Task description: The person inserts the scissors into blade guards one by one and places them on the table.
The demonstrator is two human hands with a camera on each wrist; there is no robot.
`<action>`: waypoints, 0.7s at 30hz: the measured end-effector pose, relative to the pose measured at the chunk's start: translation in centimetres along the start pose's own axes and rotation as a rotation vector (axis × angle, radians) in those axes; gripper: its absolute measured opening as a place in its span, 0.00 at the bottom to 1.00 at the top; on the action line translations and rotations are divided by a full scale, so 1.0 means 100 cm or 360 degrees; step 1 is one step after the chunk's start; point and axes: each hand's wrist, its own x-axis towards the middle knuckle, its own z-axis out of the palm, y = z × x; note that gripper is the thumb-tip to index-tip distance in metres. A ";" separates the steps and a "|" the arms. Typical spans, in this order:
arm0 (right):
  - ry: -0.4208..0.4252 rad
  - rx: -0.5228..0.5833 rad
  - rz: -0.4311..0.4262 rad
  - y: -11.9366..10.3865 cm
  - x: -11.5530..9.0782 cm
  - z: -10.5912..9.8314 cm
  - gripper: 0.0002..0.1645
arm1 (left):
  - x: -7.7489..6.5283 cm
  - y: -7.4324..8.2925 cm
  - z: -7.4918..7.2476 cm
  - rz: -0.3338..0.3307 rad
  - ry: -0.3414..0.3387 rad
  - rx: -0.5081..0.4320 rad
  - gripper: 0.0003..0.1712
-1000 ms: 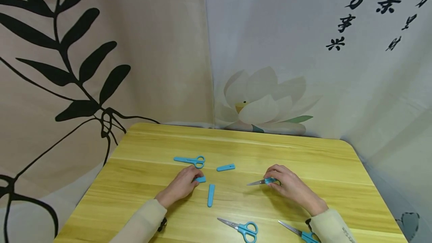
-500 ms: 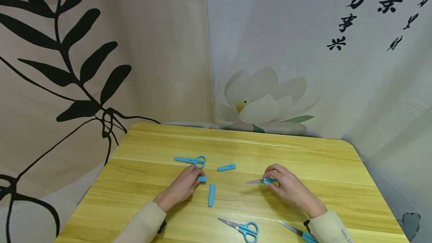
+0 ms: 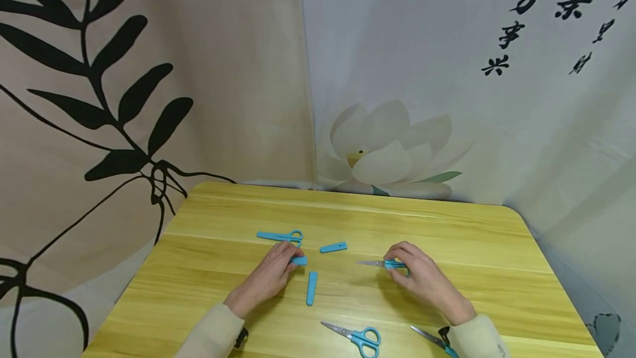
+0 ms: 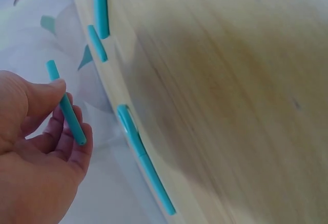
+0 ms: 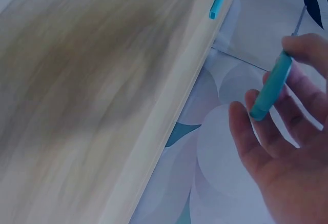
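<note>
My left hand [image 3: 268, 275] pinches a blue scissors sheath [image 4: 70, 112] between thumb and fingers, its end pointing right in the head view. With my right hand [image 3: 424, 276] I grip the blue handles of a pair of scissors [image 3: 395, 264], held above the table, their bare blades [image 3: 370, 263] pointing left toward the sheath. A gap lies between blade tips and sheath. Just beyond my left hand lies a sheathed pair of scissors [image 3: 279, 236]. Two loose blue sheaths rest between the hands: one sheath [image 3: 333, 247] farther back, another sheath [image 3: 311, 288] nearer.
Unsheathed scissors [image 3: 355, 337] lie near the front of the wooden table [image 3: 238, 209]. More bare scissors [image 3: 429, 337] lie beside my right sleeve [image 3: 477, 338], which partly hides their handles. A printed curtain [image 3: 238, 70] hangs behind the table's far edge.
My right hand has moved slightly left with the scissors, bringing the blades nearer the sheath. The left hand has shifted a little to the right and up with its sheath.
</note>
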 end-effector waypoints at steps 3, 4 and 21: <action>0.0041 -0.0005 0.0007 -0.002 0.001 0.002 0.13 | 0.000 0.002 -0.001 -0.0007 0.0020 -0.0013 0.11; 0.0056 -0.0004 0.0010 -0.003 0.001 0.003 0.14 | 0.000 0.003 -0.001 -0.0010 0.0028 -0.0020 0.11; 0.0178 0.0036 -0.0010 -0.018 0.006 0.010 0.16 | 0.000 0.019 -0.006 0.0023 0.0116 -0.0037 0.12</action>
